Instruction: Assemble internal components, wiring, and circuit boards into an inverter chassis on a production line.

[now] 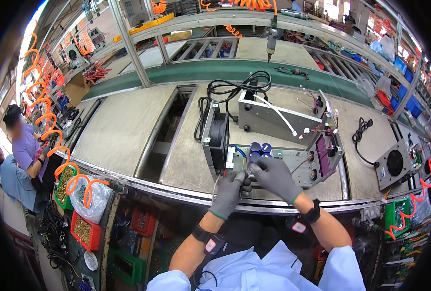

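In front of me lies an opened metal equipment case with a black fan at its left end and a purple panel at its right. Several blue cylindrical capacitors stand inside it. My left hand, in a grey glove, is closed at the case's near edge, its fingertips pinched on a thin yellow-green wire. My right hand, gloved too, reaches in just in front of the capacitors. Its fingers are bent together close to the left fingertips; what they hold is hidden.
A coiled black power cord lies behind the fan. A power screwdriver hangs above the green conveyor belt. Another fan unit sits at right. Bins of screws stand at lower left, near another person.
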The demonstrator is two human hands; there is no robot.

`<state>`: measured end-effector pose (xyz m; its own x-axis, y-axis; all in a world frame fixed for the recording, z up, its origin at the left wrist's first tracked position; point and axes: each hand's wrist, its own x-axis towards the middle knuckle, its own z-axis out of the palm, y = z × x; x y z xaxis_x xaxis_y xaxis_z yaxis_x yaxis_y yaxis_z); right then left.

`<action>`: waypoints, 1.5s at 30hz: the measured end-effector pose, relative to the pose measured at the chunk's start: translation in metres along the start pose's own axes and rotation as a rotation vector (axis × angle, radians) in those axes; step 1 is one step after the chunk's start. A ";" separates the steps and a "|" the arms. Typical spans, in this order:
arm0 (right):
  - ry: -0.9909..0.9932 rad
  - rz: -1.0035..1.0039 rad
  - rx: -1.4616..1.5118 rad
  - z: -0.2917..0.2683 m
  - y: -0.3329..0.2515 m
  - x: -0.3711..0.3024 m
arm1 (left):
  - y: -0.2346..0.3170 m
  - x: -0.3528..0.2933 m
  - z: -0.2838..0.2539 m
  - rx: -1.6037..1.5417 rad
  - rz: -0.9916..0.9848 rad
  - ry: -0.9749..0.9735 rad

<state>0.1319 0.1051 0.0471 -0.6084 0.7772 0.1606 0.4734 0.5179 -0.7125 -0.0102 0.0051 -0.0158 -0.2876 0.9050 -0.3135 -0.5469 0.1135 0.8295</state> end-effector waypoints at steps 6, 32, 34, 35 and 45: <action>-0.316 0.172 -0.058 0.000 -0.011 0.044 | 0.005 0.000 -0.007 -0.092 -0.042 -0.090; -0.849 -0.240 -0.469 -0.020 -0.026 0.125 | 0.011 0.016 0.029 -0.123 -0.033 0.192; -0.743 -0.292 -0.423 -0.017 -0.021 0.124 | 0.012 0.017 0.031 -0.091 -0.091 0.217; -0.694 -0.302 -0.412 -0.014 -0.017 0.125 | 0.010 0.016 0.031 -0.072 -0.090 0.183; -0.171 -0.044 -0.327 -0.003 0.019 0.143 | -0.022 0.006 0.017 -0.119 -0.013 0.025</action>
<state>0.0556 0.2273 0.0579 -0.7172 0.6950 0.0505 0.6060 0.6578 -0.4473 0.0134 0.0147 -0.0278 -0.2985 0.8932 -0.3363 -0.6399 0.0741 0.7649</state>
